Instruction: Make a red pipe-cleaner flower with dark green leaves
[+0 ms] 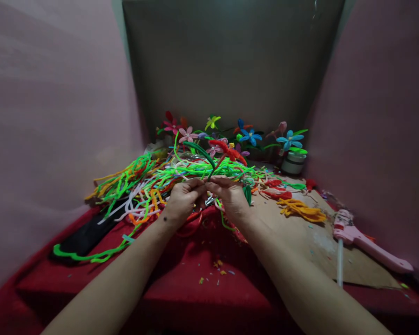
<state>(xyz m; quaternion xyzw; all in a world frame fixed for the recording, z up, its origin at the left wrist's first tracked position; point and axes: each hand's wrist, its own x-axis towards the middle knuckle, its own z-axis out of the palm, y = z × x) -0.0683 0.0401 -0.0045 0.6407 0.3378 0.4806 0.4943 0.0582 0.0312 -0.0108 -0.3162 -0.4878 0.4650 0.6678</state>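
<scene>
My left hand [185, 197] and my right hand [230, 197] meet at the middle, fingertips pinched together on the dark green stem [212, 173] of a fuzzy pipe-cleaner flower. Its red petals [228, 151] spread above my right hand, and a looped dark green leaf [199, 150] arches up to the left. The lower part of the stem is hidden behind my fingers. Just beyond both hands lies a heap of bright green, pink and white pipe cleaners [192, 168]. A dark green piece [247, 194] shows beside my right hand.
Several finished flowers [250, 136] stand at the back, near a jar [293, 163]. On the right, cardboard [300, 237] holds orange pipe cleaners [302, 210] and a pink glue gun [366, 244]. A black object [87, 237] lies left on the red cloth [195, 293].
</scene>
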